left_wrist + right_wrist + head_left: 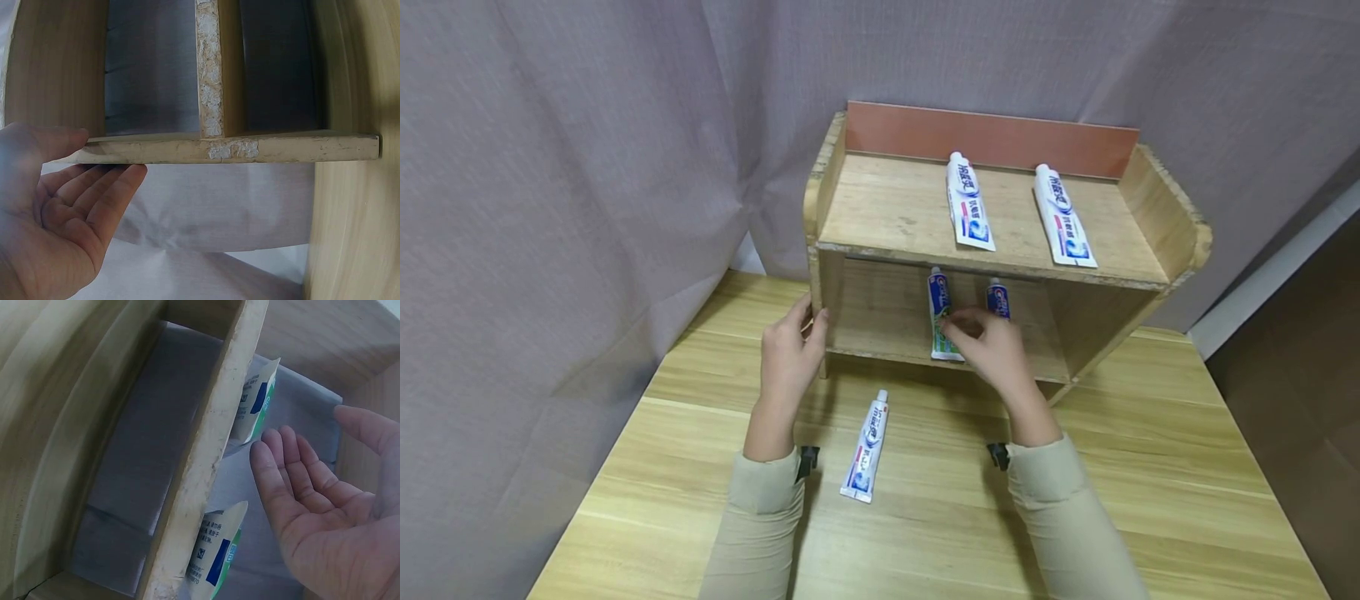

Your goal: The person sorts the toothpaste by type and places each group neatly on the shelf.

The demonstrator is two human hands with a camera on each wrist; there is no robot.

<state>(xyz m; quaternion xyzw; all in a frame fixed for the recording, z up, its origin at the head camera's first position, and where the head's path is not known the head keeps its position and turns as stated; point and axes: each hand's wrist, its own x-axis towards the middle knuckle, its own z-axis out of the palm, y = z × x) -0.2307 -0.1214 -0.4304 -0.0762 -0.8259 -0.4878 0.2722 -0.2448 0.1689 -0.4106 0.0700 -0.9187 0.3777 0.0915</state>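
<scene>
My left hand [792,350] holds the left side panel [169,150] of a wooden shelf unit, thumb on one face and fingers on the other. In the lower compartment, my right hand [992,346] is close to a blue-and-green toothpaste tube [938,292]. The right wrist view has its fingers loosely bent, with a gap between them and that tube [255,403]. A second blue-and-green toothpaste tube [998,297] lies to the right, partly hidden behind the right hand. Below the unit, a white toothpaste tube [867,446] lies on the table between my forearms.
Two more white toothpaste tubes, one on the left [970,204] and one on the right [1065,218], lie on the top shelf [887,208]. A reddish-brown back board [985,137] edges that shelf. Grey curtain [587,167] hangs behind the wooden table [940,533].
</scene>
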